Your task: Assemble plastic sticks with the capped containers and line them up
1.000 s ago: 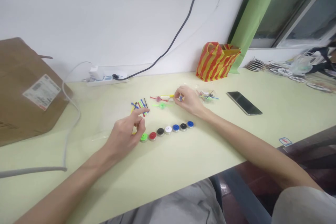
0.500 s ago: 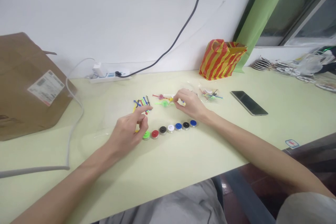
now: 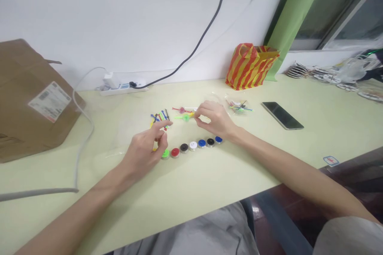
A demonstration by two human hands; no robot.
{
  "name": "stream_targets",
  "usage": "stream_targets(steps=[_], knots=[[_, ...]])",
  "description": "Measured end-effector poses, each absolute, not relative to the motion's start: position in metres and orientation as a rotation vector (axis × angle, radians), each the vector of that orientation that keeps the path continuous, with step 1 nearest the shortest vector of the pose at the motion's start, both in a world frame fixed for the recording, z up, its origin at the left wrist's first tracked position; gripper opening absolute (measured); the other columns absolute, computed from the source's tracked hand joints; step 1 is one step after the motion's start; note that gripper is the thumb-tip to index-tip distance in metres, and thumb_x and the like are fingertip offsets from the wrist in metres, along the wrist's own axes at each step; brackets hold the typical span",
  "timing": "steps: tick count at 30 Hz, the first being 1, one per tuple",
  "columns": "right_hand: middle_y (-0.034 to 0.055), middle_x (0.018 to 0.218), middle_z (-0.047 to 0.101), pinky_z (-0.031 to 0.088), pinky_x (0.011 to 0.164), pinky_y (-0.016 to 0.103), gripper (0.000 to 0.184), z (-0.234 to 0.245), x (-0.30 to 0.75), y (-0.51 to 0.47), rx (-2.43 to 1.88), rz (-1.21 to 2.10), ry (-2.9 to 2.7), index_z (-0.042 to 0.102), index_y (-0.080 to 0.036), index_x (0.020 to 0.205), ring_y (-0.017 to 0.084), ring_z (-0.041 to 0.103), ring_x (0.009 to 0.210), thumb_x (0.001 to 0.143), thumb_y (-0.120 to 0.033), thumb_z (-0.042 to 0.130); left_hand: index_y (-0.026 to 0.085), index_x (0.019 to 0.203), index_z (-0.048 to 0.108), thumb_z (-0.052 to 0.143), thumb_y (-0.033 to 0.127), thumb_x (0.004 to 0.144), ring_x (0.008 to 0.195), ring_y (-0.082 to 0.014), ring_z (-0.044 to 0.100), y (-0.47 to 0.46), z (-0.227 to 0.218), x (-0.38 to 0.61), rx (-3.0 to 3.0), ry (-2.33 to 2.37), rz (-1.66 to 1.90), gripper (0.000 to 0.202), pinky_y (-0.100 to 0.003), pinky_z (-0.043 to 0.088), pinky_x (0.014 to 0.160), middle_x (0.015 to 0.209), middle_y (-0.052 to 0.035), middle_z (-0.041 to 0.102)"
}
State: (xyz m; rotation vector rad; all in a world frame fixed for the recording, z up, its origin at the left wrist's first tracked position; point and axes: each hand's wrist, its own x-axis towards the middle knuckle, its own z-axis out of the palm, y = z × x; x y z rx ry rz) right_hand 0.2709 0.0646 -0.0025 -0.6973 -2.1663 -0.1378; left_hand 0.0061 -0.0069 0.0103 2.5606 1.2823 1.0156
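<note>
A row of small coloured round discs (image 3: pixel 191 146), green, red, black, white, blue, black, blue, lies on the pale green table (image 3: pixel 209 179). My left hand (image 3: pixel 146 149) hovers at the row's left end, fingers loosely apart, forefinger stretched toward a pile of coloured sticks (image 3: pixel 160 118); nothing shows in it. My right hand (image 3: pixel 214 118) is behind the row with fingers pinched on a small yellow piece (image 3: pixel 192 114), beside a green spinner-like piece (image 3: pixel 185 117) and a pink one (image 3: pixel 181 110).
A clear bag of more coloured parts (image 3: pixel 239 107) and a black phone (image 3: pixel 282 115) lie to the right. A striped red-yellow bag (image 3: pixel 249 65) stands by the wall. A power strip (image 3: pixel 122 86), grey cable (image 3: pixel 79 135) and brown cardboard box (image 3: pixel 26 99) are on the left.
My right hand has drawn slightly left and nearer with the small piece pinched. My left hand has stayed by the green disc. The view has shifted a little.
</note>
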Motion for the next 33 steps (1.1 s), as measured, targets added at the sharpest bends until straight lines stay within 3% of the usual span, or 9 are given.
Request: stream_targets(steps=[5, 8, 14, 19, 23, 33], knots=[[0.0043, 0.084, 0.066, 0.047, 0.074, 0.034, 0.015, 0.010, 0.262, 0.058, -0.650, -0.088, -2.074, 0.060, -0.022, 0.088, 0.018, 0.060, 0.081, 0.093, -0.009, 0.054, 0.021, 0.100, 0.066, 0.046, 0.025, 0.097, 0.058, -0.0119, 0.059, -0.005, 0.010, 0.006, 2.598, 1.246, 1.040, 0.021, -0.025, 0.047, 0.065, 0.070, 0.0018, 0.067], [0.0050, 0.085, 0.068, 0.048, 0.074, 0.034, 0.016, 0.020, 0.254, 0.055, -0.589, -0.153, -2.070, 0.062, -0.022, 0.090, 0.019, 0.060, 0.081, 0.096, -0.010, 0.054, 0.019, 0.095, 0.068, 0.046, 0.023, 0.096, 0.059, -0.0115, 0.060, -0.005, 0.009, 0.006, 2.614, 1.214, 1.070, 0.023, -0.025, 0.047, 0.065, 0.073, 0.0004, 0.071], [0.0040, 0.082, 0.070, 0.048, 0.071, 0.036, 0.017, 0.033, 0.232, 0.037, -0.555, -0.277, -2.083, 0.063, -0.023, 0.089, 0.019, 0.062, 0.080, 0.096, -0.010, 0.055, 0.020, 0.100, 0.067, 0.045, 0.025, 0.098, 0.056, -0.0097, 0.053, -0.010, 0.012, 0.010, 2.427, 1.237, 1.050, 0.023, -0.022, 0.043, 0.060, 0.066, 0.0043, 0.061], [0.0033, 0.079, 0.069, 0.049, 0.068, 0.035, 0.017, 0.027, 0.220, 0.017, -0.474, -0.325, -2.014, 0.063, -0.024, 0.091, 0.019, 0.062, 0.076, 0.094, -0.009, 0.058, 0.018, 0.115, 0.064, 0.046, 0.036, 0.103, 0.068, -0.0127, 0.059, -0.012, 0.013, 0.012, 2.352, 1.108, 1.056, 0.028, -0.025, 0.047, 0.069, 0.075, 0.0022, 0.063], [0.0025, 0.077, 0.067, 0.049, 0.065, 0.035, 0.019, 0.019, 0.219, 0.009, -0.432, -0.343, -2.013, 0.062, -0.026, 0.092, 0.019, 0.060, 0.071, 0.093, -0.007, 0.059, 0.016, 0.112, 0.064, 0.049, 0.039, 0.103, 0.079, -0.0156, 0.063, -0.012, 0.010, 0.012, 2.373, 1.050, 1.148, 0.029, -0.029, 0.050, 0.079, 0.086, -0.0031, 0.069], [0.0035, 0.082, 0.072, 0.051, 0.065, 0.037, 0.020, 0.014, 0.223, 0.006, -0.446, -0.318, -1.992, 0.066, -0.028, 0.099, 0.020, 0.064, 0.074, 0.095, -0.009, 0.061, 0.016, 0.106, 0.066, 0.048, 0.044, 0.104, 0.077, -0.0161, 0.063, -0.009, 0.005, 0.013, 2.412, 1.058, 1.111, 0.033, -0.029, 0.051, 0.077, 0.085, -0.0036, 0.069]])
